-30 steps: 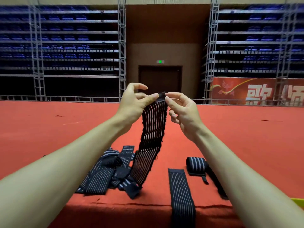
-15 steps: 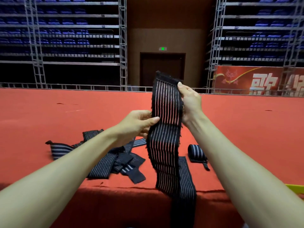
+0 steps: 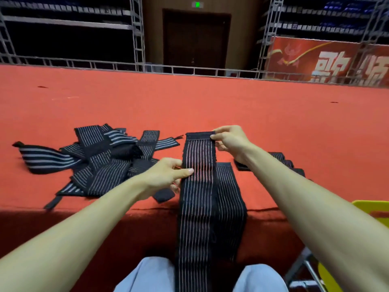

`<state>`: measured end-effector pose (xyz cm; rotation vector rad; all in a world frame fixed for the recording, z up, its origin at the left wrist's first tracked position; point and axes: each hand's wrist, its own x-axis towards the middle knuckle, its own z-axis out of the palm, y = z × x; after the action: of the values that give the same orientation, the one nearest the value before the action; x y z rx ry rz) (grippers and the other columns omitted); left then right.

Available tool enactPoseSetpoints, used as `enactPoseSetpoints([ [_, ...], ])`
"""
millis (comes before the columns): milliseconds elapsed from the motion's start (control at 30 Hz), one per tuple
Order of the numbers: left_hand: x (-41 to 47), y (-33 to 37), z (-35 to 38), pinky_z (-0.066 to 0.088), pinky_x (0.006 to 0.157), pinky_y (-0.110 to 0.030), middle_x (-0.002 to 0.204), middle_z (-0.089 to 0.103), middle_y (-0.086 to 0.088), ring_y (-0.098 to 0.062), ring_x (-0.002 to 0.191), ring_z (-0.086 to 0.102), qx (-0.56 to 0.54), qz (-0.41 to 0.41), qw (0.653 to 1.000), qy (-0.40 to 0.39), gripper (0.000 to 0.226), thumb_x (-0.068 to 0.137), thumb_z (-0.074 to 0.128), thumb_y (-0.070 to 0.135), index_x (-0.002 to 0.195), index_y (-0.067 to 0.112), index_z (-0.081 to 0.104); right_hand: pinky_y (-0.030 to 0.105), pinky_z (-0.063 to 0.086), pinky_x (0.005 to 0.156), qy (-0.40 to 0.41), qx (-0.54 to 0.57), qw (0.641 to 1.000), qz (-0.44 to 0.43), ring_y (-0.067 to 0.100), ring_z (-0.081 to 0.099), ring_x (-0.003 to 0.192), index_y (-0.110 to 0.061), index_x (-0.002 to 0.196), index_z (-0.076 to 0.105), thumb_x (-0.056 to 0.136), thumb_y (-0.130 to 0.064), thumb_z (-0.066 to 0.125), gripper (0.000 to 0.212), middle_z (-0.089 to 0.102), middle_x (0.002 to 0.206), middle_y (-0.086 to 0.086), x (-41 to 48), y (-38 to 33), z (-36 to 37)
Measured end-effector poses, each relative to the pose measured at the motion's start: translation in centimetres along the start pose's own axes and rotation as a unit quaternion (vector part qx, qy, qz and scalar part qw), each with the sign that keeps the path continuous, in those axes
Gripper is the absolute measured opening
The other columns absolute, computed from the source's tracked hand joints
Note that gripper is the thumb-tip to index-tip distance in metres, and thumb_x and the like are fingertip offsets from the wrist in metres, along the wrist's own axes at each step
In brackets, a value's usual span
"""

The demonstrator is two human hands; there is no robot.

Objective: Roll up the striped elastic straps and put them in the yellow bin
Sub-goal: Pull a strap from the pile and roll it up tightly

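Left hand (image 3: 166,175) and right hand (image 3: 229,140) each had a pinching grip on one flat striped strap (image 3: 197,186); the pile (image 3: 101,157) at centre left lay unrolled, so most work seemed undone.

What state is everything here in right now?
Black striped elastic strap in hand: unrolled, flat, draped over red table edge.
Second striped strap beside it: unrolled, flat.
Pile of striped straps: unrolled, tangled.
Left hand: pinching first strap's side edge.
Right hand: pinching its far end.
Yellow bin: mostly out of view.
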<state>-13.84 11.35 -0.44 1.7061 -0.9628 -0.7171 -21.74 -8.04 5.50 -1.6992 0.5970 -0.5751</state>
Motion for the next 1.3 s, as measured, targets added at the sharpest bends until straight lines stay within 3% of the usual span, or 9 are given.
enactPoseSetpoints([
  [67,1.4,-2.1,0.2,0.041,0.058,-0.025,0.073,0.057,-0.001,-0.010,0.060,0.047,0.044,-0.012,0.999,0.022,0.028,0.096,0.058,0.031,0.095,0.004,0.067,0.021,0.043,0.044,-0.011,-0.054,0.998,0.004,0.014,0.053,0.054,-0.004,0.091,0.062,0.087,0.007,0.062,0.012,0.060,0.076,0.010,1.2,1.8,0.1],
  [167,3.4,-4.2,0.7,0.031,0.076,-0.034,0.067,0.057,0.007,-0.016,0.074,0.052,0.284,-0.029,0.953,0.098,0.045,0.095,0.049,0.050,0.067,0.015,0.053,0.019,0.045,0.044,-0.011,-0.110,0.994,0.006,0.012,0.058,0.051,-0.008,0.082,0.062,0.085,0.005,0.067,0.013,0.061,0.070,0.007,3.2,4.1,0.5],
  [333,5.3,-6.8,2.4,0.025,0.090,-0.037,0.086,0.052,0.005,-0.021,0.102,0.043,0.423,-0.002,0.888,0.183,0.042,0.088,0.050,0.062,0.068,0.025,0.049,0.028,0.059,0.061,0.007,-0.210,0.978,0.007,0.013,0.060,0.057,-0.006,0.087,0.070,0.083,-0.003,0.073,0.005,0.064,0.070,0.005,5.9,7.2,1.3],
  [467,6.1,-7.4,2.5,0.029,0.090,-0.036,0.085,0.053,0.008,-0.020,0.098,0.046,0.416,0.015,0.884,0.211,0.040,0.084,0.054,0.065,0.072,0.027,0.050,0.016,0.045,0.047,0.023,-0.272,0.962,-0.003,0.005,0.057,0.048,-0.011,0.087,0.073,0.082,-0.011,0.076,0.006,0.064,0.064,0.000,7.2,9.3,2.7],
  [633,6.0,-7.6,2.4,0.030,0.087,-0.034,0.091,0.053,0.011,-0.016,0.098,0.047,0.396,0.021,0.889,0.231,0.037,0.083,0.057,0.063,0.088,0.027,0.049,0.030,0.053,0.079,0.044,-0.302,0.952,-0.007,0.018,0.066,0.082,-0.015,0.079,0.071,0.077,-0.019,0.080,0.010,0.070,0.082,0.004,7.3,11.1,2.8],
  [833,5.9,-6.5,2.4,0.030,0.093,-0.037,0.094,0.053,0.008,-0.020,0.103,0.046,0.407,-0.023,0.891,0.199,0.032,0.085,0.057,0.060,0.088,0.029,0.053,0.021,0.040,0.072,0.112,-0.256,0.960,-0.016,0.013,0.062,0.085,-0.014,0.080,0.072,0.083,-0.025,0.075,0.011,0.069,0.083,0.002,5.6,10.6,-0.2],
  [1033,7.6,-3.5,4.6,0.024,0.090,-0.037,0.096,0.046,0.005,-0.022,0.107,0.044,0.427,-0.004,0.893,0.146,0.006,0.085,0.059,0.022,0.087,0.028,0.058,0.036,0.053,0.087,0.141,-0.238,0.961,-0.008,0.025,0.070,0.084,-0.020,0.076,0.071,0.085,-0.022,0.069,0.009,0.073,0.081,0.002,3.2,13.4,-3.3],
  [1133,8.8,-2.8,6.9,0.033,0.091,-0.036,0.089,0.055,0.011,-0.016,0.098,0.052,0.332,0.047,0.938,0.087,0.009,0.088,0.058,0.022,0.085,0.030,0.058,0.022,0.046,0.084,0.149,-0.249,0.957,-0.026,0.020,0.068,0.091,-0.016,0.088,0.073,0.087,-0.020,0.066,0.009,0.074,0.090,0.004,2.9,14.2,-3.7],
  [1300,9.9,-4.6,8.8,0.034,0.093,-0.035,0.083,0.050,0.012,-0.009,0.089,0.044,0.322,0.070,0.937,0.115,0.011,0.094,0.053,0.032,0.084,0.031,0.055,0.036,0.044,0.093,0.132,-0.336,0.931,-0.053,0.031,0.060,0.111,-0.023,0.128,0.061,0.095,-0.028,0.054,0.034,0.070,0.112,0.011,4.4,14.3,-3.2],
])
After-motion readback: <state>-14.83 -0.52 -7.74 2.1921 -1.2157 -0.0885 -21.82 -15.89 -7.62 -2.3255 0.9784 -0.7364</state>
